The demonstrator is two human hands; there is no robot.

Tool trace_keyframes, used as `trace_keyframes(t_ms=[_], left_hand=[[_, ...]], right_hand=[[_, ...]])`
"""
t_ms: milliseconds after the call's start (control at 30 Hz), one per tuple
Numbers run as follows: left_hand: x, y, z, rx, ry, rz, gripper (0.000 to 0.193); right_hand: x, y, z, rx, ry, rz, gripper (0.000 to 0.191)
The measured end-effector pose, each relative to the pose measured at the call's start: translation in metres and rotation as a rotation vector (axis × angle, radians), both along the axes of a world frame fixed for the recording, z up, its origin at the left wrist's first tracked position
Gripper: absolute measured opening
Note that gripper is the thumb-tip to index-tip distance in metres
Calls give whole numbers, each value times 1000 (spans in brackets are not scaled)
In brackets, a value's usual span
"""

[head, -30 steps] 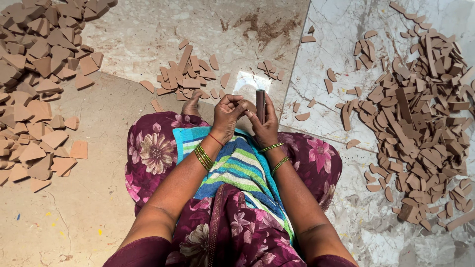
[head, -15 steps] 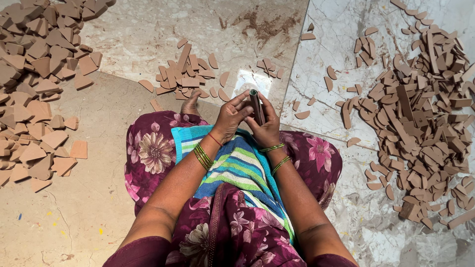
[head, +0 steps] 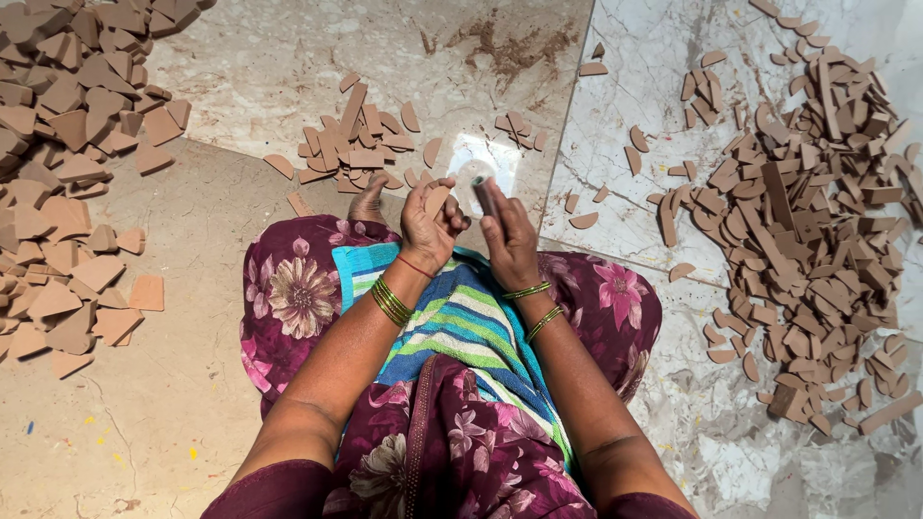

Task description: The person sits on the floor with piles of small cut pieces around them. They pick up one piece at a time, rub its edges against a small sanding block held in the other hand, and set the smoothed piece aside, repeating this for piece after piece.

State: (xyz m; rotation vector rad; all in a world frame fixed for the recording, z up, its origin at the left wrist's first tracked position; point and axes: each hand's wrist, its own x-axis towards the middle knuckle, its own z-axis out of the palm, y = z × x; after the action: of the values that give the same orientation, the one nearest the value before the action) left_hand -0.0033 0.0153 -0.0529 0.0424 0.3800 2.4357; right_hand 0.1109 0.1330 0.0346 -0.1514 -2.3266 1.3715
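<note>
My left hand (head: pixel 428 223) holds a small brown clay piece (head: pixel 437 200) between thumb and fingers, just above my lap. My right hand (head: pixel 507 234) grips a short dark tool (head: pixel 484 195), its tip pointing away from me. The two hands sit close together, a little apart, over a striped cloth (head: pixel 461 322) on my knees. A small heap of trimmed brown pieces (head: pixel 351 144) lies on the floor right beyond my hands.
A big pile of brown pieces (head: pixel 58 173) covers the floor at the left. Another large pile of strips and offcuts (head: pixel 808 231) lies at the right. Scattered bits (head: pixel 519 130) lie on the marble floor ahead. My bare foot (head: pixel 370 202) pokes out by the left hand.
My hands have drawn slightly apart. The left hand has turned the clay piece upward, and the right hand has tilted the dark tool from upright to pointing away.
</note>
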Motion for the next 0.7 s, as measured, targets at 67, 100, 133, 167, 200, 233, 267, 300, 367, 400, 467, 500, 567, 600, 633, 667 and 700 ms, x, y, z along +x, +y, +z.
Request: trace_keyframes(t_ms=[67,100,133,167,200,233,267,300,367,400,467,500,567,600,633,667,700], left_hand=[[0,-1,1,-5,-103,-8,73],[1,-2,6,-62,-111,-23,74],[3,-2,12,-119,-121,-36,76],[5,-2,19,-176,-128,-48,78],[5,-1,26,-149,-120,-66,80],[6,-1,33,-123,-113,-84,82],[7,0,39,-97,-107,-101,84],[8,0,43,-94,-77,-113,87],[8,1,46,-87,-11,-139,93],[8,1,46,-98,-18,-131,94],[6,0,41,-122,-40,-114,96],[6,0,37,-122,-40,-119,98],[5,0,30,-124,-41,-126,101],[6,1,27,-96,-20,-139,102],[6,2,24,-68,4,-154,102],[6,3,22,-39,30,-169,103],[5,3,21,-54,22,-167,103]], right_hand=[[4,-8,5,120,5,67,51],[4,-12,7,177,-45,82,51],[6,-17,8,233,-97,98,50],[4,-22,8,290,-146,114,50],[1,-23,9,342,-173,71,51],[-2,-24,9,395,-199,28,51],[-4,-24,9,446,-228,-14,51],[-6,-24,9,436,-206,-38,50],[-8,-20,8,416,-159,-89,47],[-6,-20,7,376,-156,-32,48],[-1,-20,5,293,-157,85,51],[0,-20,4,307,-157,80,51],[0,-21,2,334,-158,72,50],[-2,-20,1,375,-185,14,49],[-4,-19,0,416,-211,-46,48],[-4,-18,0,458,-235,-108,47],[-5,-18,0,414,-208,-81,49]])
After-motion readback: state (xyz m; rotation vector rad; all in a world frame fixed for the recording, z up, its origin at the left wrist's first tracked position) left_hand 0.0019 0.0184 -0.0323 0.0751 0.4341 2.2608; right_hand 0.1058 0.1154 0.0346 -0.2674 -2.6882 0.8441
